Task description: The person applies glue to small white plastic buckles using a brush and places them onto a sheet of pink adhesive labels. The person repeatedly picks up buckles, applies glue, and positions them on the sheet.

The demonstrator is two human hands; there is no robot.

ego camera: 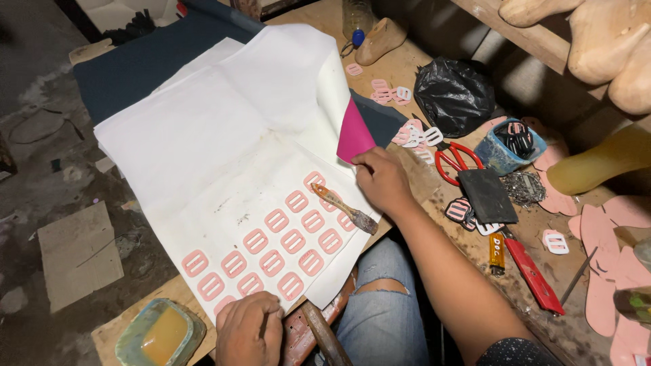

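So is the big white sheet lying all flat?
No, one corner is folded over. The white sheet lies spread on the table, but by the right hand its edge is turned back, showing a pink underside.

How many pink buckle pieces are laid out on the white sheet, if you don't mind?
17 pink buckle pieces lie in slanted rows on the white sheet, between left hand and right hand; the brush overlaps one, and the left hand may hide more.

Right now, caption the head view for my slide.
Hands pin a white sheet of pink buckle pieces: left hand at its near edge, right hand by a brush.
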